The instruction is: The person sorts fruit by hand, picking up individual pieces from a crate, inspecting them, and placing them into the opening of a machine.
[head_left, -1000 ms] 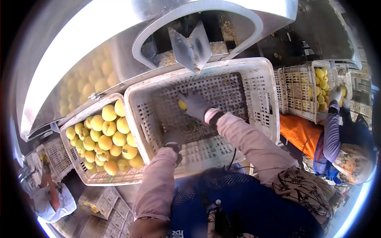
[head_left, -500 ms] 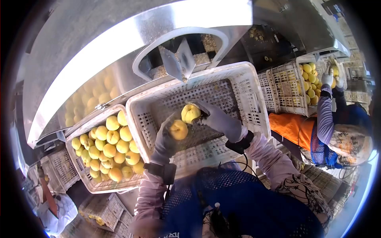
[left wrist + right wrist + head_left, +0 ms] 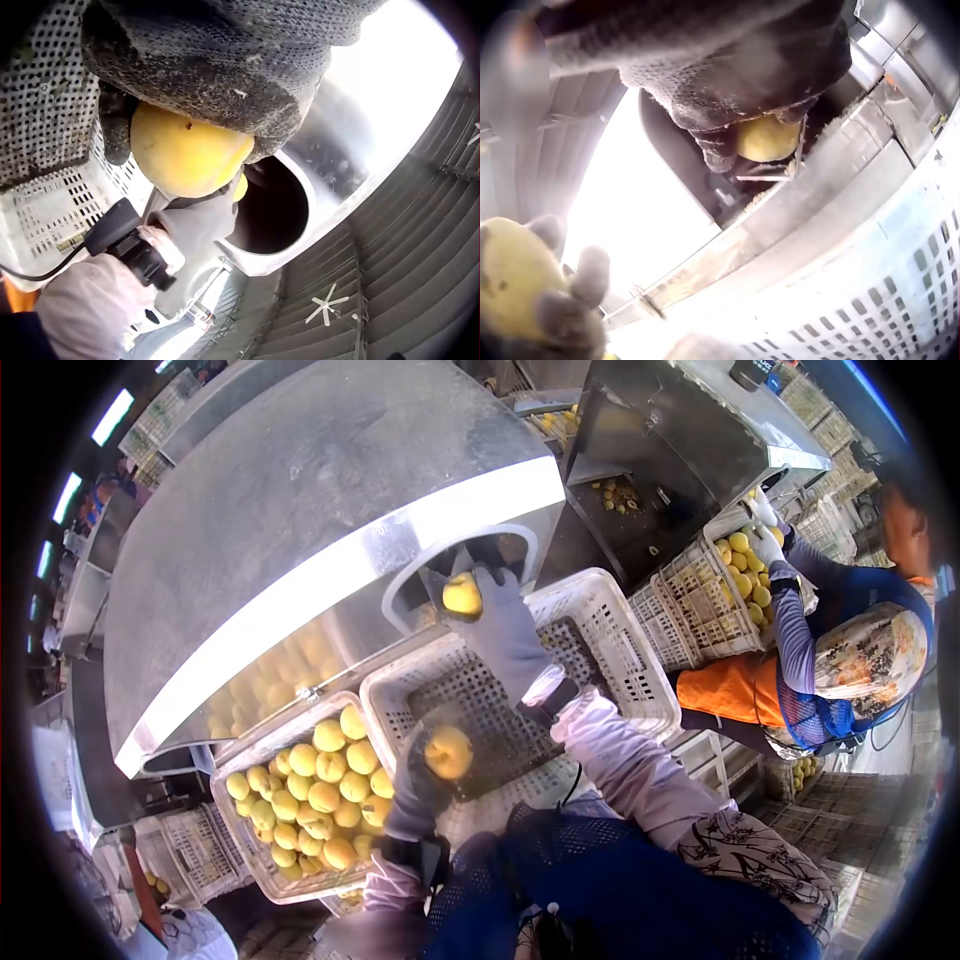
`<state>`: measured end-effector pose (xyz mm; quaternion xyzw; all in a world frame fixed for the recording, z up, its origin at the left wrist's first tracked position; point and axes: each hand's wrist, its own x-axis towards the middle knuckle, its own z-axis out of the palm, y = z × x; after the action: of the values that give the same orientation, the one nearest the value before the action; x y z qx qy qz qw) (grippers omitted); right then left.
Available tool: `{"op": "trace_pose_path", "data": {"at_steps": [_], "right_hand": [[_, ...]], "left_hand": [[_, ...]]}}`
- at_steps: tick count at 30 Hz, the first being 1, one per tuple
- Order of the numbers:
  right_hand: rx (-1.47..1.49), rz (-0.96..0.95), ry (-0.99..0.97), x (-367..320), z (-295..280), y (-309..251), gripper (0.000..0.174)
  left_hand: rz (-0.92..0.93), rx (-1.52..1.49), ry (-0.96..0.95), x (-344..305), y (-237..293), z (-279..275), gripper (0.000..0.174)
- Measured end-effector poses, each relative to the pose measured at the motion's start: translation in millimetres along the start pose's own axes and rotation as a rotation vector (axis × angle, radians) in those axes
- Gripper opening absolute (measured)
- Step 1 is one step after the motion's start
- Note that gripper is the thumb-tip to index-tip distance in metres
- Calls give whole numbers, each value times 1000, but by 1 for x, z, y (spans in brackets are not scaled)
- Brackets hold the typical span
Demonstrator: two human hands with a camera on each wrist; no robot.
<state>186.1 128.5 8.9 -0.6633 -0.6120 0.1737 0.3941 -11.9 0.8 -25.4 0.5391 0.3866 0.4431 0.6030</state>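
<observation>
In a grey glove, the right hand [image 3: 502, 635] grips a yellow fruit [image 3: 462, 594] at the machine's rounded opening [image 3: 400, 600]. The right wrist view shows this fruit [image 3: 769, 139] under the glove, beside thin metal blades [image 3: 769, 178]. Over the white crate [image 3: 650, 685], the gloved left hand [image 3: 418, 792] holds another yellow fruit [image 3: 448, 752]. The left wrist view has that fruit [image 3: 187, 150] between the thumb and the fingers of the left hand [image 3: 217, 67]. The bottom of the crate shows dark, perforated plastic.
A second crate [image 3: 228, 770] full of yellow fruit stands to the left. The broad metal machine housing [image 3: 330, 450] fills the area ahead. At the right, a person in orange and blue [image 3: 850, 650] handles fruit at another crate [image 3: 690, 610].
The right hand has moved from above the crate up to the machine's opening with its fruit. The left hand keeps its fruit over the crate. The head view has shifted, showing more of the machine.
</observation>
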Motion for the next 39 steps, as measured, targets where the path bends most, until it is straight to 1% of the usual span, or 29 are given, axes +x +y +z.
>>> {"op": "trace_pose_path", "data": {"at_steps": [2, 5, 6, 8, 9, 10, 12, 14, 15, 16, 18, 19, 20, 21, 22, 23, 25, 26, 27, 28, 29, 30, 31, 32, 34, 35, 37, 38, 39], "right_hand": [[-9, -44, 12, 7, 22, 8, 65], [-31, 35, 95, 19, 33, -1, 59], [-29, 34, 98, 25, 37, -4, 59], [-11, 20, 162, 35, 41, -12, 58], [-48, 86, 190, 40, 43, -18, 56], [-47, 81, 182, 49, 38, -18, 56], [206, -205, 149, 66, 25, -17, 53], [166, -69, -67, 57, -6, -35, 51], [124, -60, 33, 46, 6, -19, 41], [80, -87, 22, 21, -14, -34, 55], [258, -29, -366, -26, -40, -41, 75], [291, -7, -529, -47, -47, -43, 80], [318, 14, -686, -64, -53, -45, 85], [315, 5, -684, -80, -48, -40, 85], [210, -157, -643, -95, -37, -30, 82], [103, -315, -595, -100, -33, -24, 80], [182, -291, -575, -94, -42, -23, 79], [266, -264, -568, -91, -45, -24, 78], [270, -173, -600, -86, -57, -30, 78], [269, -179, -596, -85, -60, -25, 78], [296, -232, -572, -84, -61, -18, 78], [323, -286, -547, -82, -64, -16, 79], [339, -244, -587, -80, -68, -15, 81], [339, -254, -578, -77, -69, -15, 81], [286, -187, -535, -65, -68, -13, 82], [283, -196, -523, -55, -68, -15, 82], [298, -107, -344, -29, -66, -19, 78], [297, -110, -341, -18, -54, -10, 78], [153, -125, -233, -6, -34, 8, 75]], "left_hand": [[-192, 78, 26, -21, 0, -9, 54], [181, 550, 27, -45, -24, -28, 45], [183, 553, 26, -51, -25, -34, 45], [-41, 374, 60, -63, -16, -35, 43], [-129, 471, -36, -67, -30, -52, 64], [-132, 469, -27, -70, -48, -60, 64], [-215, 206, 84, -72, -62, -60, 72], [233, 786, 152, -57, -2, -33, 77], [440, 989, 202, -51, -6, -34, 78], [660, 1192, 246, -43, -12, -37, 79], [656, 1146, 22, -22, 7, -32, 72], [658, 1150, 35, -16, 15, -29, 72], [475, 897, 27, -9, 22, -24, 68], [295, 639, 11, -7, 26, -20, 64], [302, 639, 11, -6, 22, -17, 64], [426, 720, 35, -2, 12, -15, 64], [677, 877, 91, 5, -3, -12, 65], [685, 880, 92, 6, -2, -10, 65], [577, 768, 58, 8, 0, -8, 64], [468, 654, 24, 10, 1, -7, 65], [476, 656, 28, 16, 13, 0, 65], [35, 103, 69, 27, 32, 10, 63], [-402, -454, 100, 34, 44, 15, 65], [-391, -448, 95, 36, 42, 14, 65], [-324, 10, 18, 45, 37, 8, 72], [-310, 15, 12, 49, 47, 12, 72], [-422, -396, 146, 48, 73, 23, 69], [-419, -395, 143, 44, 56, 13, 69], [-349, -256, 155, 33, 27, -8, 70]]}}
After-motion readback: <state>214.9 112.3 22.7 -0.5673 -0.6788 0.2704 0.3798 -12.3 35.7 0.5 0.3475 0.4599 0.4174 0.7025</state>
